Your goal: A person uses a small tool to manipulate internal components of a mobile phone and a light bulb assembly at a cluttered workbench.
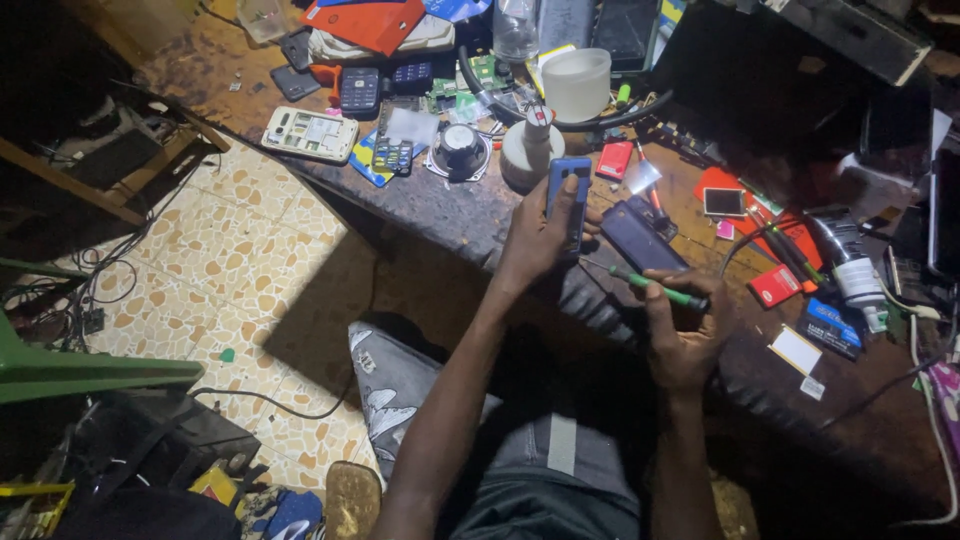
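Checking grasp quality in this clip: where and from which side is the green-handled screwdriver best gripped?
Probably on the green handle, coming from the person's near side, as the right hand does. The tool lies almost level, its thin metal shaft pointing left toward the blue phone in the left hand. The handle is the thickest part and sits clear of the cluttered bench.

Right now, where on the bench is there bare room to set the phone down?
Bare wood lies along the front edge between the small speaker and the left hand holding the blue phone. Behind, around the white cup, and right of the green screwdriver, it is crowded.
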